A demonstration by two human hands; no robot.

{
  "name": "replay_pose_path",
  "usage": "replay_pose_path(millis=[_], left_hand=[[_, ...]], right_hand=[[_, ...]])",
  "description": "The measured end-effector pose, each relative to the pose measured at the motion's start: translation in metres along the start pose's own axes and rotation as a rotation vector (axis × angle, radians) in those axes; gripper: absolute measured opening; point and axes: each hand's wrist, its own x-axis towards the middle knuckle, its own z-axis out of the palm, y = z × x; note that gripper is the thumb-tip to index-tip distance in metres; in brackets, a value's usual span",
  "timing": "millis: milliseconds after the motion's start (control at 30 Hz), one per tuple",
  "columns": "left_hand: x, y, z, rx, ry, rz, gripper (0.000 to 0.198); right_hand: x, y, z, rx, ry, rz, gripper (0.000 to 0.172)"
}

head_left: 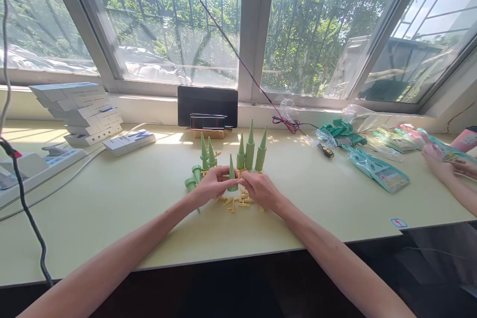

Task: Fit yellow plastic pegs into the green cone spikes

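My left hand and my right hand meet at the middle of the pale table, fingers curled around a green cone-shaped spike that stands between them. Both hands grip it near its base. Behind it stand several more upright green spikes, and others lie at the left of my left hand. Small tan plastic pieces are scattered on the table under and between my hands.
A stack of white boxes and a power strip sit at the left, with cables. A black screen stands at the windowsill. Green packets, a screwdriver and another person's hands are at the right.
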Motion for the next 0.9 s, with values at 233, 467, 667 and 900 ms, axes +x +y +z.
replay_pose_path(millis=[233,467,667,900], left_hand=[[-0.0017,0.0008,0.0015,0.052,0.015,0.042,0.033],[-0.0014,-0.0011,0.0042,0.077,0.018,0.159,0.033],[-0.0022,-0.0042,0.0049,0.123,0.046,0.206,0.031],[-0.0039,-0.0007,0.007,0.231,0.086,0.271,0.029]], right_hand=[[-0.0013,-0.0016,-0.001,0.05,0.001,0.013,0.031],[-0.0025,-0.0011,0.0009,0.088,0.001,0.043,0.032],[-0.0019,-0.001,0.0024,0.123,0.005,0.069,0.035],[-0.0021,0.0002,0.0038,0.142,0.007,0.085,0.037]])
